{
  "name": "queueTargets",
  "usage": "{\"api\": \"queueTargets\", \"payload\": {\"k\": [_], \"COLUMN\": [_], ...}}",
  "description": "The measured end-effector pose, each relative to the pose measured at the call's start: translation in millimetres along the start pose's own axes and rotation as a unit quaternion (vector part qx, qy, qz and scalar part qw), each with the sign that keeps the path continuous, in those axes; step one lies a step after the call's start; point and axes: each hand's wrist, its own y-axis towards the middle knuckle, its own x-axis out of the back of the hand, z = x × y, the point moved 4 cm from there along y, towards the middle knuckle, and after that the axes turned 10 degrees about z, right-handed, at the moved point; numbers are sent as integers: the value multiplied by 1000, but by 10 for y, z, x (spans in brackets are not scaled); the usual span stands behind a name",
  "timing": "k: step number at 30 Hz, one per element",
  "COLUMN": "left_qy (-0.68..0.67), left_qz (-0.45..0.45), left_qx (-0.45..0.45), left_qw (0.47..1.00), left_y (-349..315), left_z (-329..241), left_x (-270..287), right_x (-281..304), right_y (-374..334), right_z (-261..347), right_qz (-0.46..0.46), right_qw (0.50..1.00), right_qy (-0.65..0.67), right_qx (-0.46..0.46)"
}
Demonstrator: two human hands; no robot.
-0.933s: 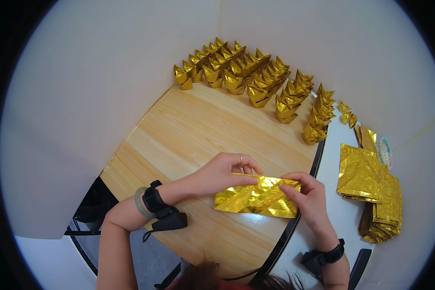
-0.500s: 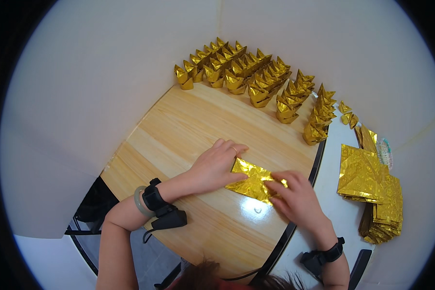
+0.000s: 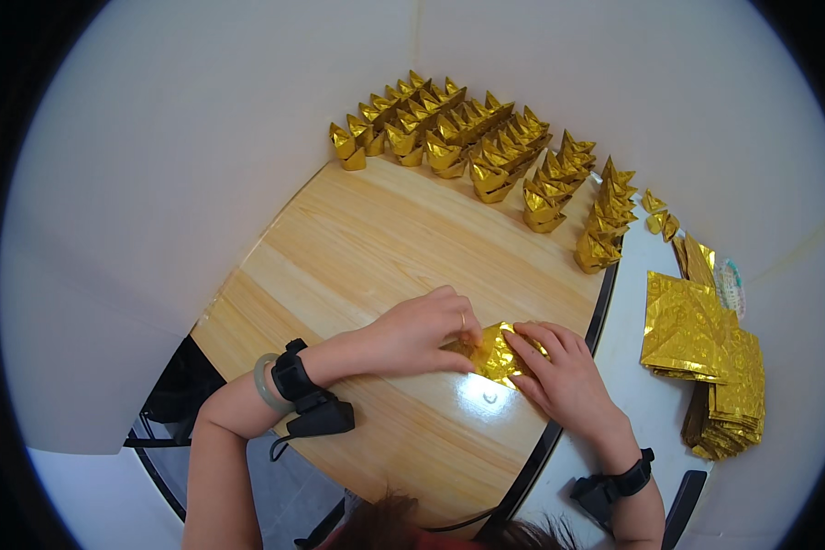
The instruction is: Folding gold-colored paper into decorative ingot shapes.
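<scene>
A sheet of shiny gold foil paper (image 3: 501, 357) lies on the wooden tabletop between my two hands, its left end turned inward. My left hand (image 3: 431, 332) pinches that left end between thumb and bent fingers; a ring is on one finger. Across the right part of the paper, my right hand (image 3: 564, 371) lies with its fingers spread, pressing it against the table. The paper's right end is hidden under this hand.
Several rows of folded gold paper ingots (image 3: 493, 174) stand along the table's far edge. On the white surface (image 3: 573, 458) to the right are stacked gold sheets (image 3: 692, 325) and a few small folded gold pieces (image 3: 656, 223). Pale walls (image 3: 183, 183) enclose the table.
My left hand has moved right and slightly nearer, bringing the paper's left end inward. The visible gold area is shorter. My right hand has settled lower onto the paper.
</scene>
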Motion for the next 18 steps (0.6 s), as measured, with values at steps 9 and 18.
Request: {"api": "queueTargets", "payload": {"k": [9,18], "left_qy": [68,86], "left_qz": [1,15], "left_qx": [-94,-88], "left_qw": [993,992], "left_y": [0,-1], "left_z": [-16,22], "left_x": [1,-32], "right_x": [-89,109], "right_y": [50,-84], "right_z": [194,-151], "right_qz": [87,75], "right_qw": [995,997], "right_qy": [-20,-7], "right_qx": [47,-19]}}
